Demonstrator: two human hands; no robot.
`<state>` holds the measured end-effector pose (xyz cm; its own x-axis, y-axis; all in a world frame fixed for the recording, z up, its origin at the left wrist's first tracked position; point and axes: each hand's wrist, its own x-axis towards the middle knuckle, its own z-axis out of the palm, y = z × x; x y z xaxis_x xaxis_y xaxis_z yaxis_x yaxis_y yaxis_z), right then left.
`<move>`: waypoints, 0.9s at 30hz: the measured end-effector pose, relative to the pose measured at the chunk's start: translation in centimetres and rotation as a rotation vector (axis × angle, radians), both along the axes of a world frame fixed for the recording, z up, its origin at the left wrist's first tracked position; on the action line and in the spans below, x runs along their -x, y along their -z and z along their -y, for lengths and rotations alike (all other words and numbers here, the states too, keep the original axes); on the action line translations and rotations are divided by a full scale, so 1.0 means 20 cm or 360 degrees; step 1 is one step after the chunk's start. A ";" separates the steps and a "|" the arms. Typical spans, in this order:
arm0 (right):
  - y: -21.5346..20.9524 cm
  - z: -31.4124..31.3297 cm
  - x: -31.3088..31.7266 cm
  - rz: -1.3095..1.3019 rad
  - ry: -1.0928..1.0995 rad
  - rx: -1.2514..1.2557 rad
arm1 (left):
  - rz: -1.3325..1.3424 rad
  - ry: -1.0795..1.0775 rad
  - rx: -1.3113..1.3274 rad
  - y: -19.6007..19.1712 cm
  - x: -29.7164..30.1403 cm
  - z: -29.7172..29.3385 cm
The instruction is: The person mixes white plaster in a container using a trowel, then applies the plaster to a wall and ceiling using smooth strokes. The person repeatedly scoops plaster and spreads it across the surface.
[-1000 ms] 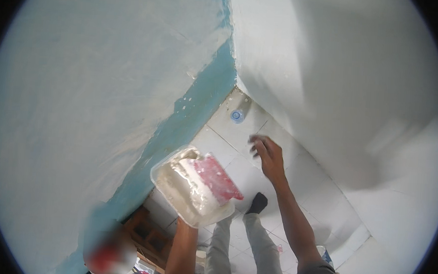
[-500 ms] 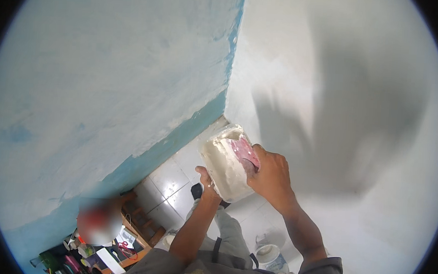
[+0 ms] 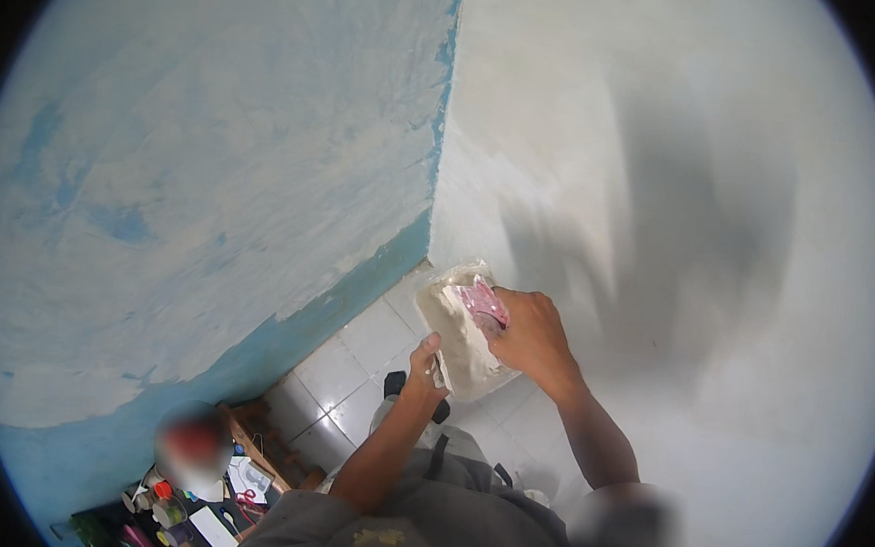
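Note:
My left hand [image 3: 426, 364] grips the near left edge of a clear plastic tub [image 3: 473, 378], its thumb up along the side. White paste coats the tub's inside and rim. In my right hand [image 3: 535, 342] is a putty knife with a pink, paste-smeared handle or holder [image 3: 483, 303], my fingers closed round it. The putty knife is over the tub's right half, and its working edge seems to touch the paste; my hand and the paste partly hide it.
A left wall [image 3: 245, 141] with patchy white coating over blue meets a whiter right wall [image 3: 548, 110] in a corner. Pale floor tiles [image 3: 337, 368] lie below. At lower left, a wooden table [image 3: 264, 455] carries red scissors [image 3: 248, 503], papers and several small containers.
The view has shifted, with the wall corner now farther left. My right hand and the putty knife have shifted slightly left and down. The bucket by my legs is now mostly hidden.

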<state>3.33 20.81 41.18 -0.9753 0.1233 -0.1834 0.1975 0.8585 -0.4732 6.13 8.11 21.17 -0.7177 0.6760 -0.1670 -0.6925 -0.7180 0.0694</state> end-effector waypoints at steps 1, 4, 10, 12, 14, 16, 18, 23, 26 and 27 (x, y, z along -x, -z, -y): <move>-0.03 0.02 -0.01 0.0019 0.0001 -0.0052 | -0.0001 -0.0013 -0.0010 -0.05 0.00 0.01; -0.12 0.08 -0.07 -0.0143 -0.0035 -0.0133 | -0.0046 -0.0098 -0.0063 -0.21 0.01 0.03; -0.03 0.38 -0.06 -0.0388 0.0131 -0.0272 | -0.0109 -0.0140 -0.0086 -0.12 0.14 0.21; -0.04 0.45 -0.08 -0.0423 0.0122 -0.0313 | -0.0161 -0.0121 -0.0177 -0.11 0.14 0.26; -0.07 0.48 -0.11 -0.0471 0.0097 -0.0336 | -0.0216 -0.0099 -0.0238 -0.10 0.13 0.29; -0.07 0.47 -0.11 -0.0494 0.0085 -0.0337 | -0.0240 -0.0043 -0.0257 -0.06 0.13 0.31; -0.03 0.41 -0.07 -0.0486 0.0083 -0.0025 | -0.0254 -0.0033 -0.0237 -0.01 0.13 0.33; 0.07 0.23 -0.01 -0.0360 0.0322 0.0466 | -0.0228 -0.0082 -0.0214 -0.02 0.15 0.32; 0.11 0.17 0.01 -0.0306 0.0432 0.0500 | -0.0211 -0.0151 -0.0244 -0.03 0.22 0.29; 0.15 0.17 0.00 -0.0326 0.0460 0.0564 | -0.0207 -0.0161 -0.0261 0.01 0.23 0.28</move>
<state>3.25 17.32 38.28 -0.9308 0.3585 -0.0711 0.2760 0.5619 -0.7798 1.43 2.44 21.03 -0.7916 0.6099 0.0375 -0.6091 -0.7925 0.0297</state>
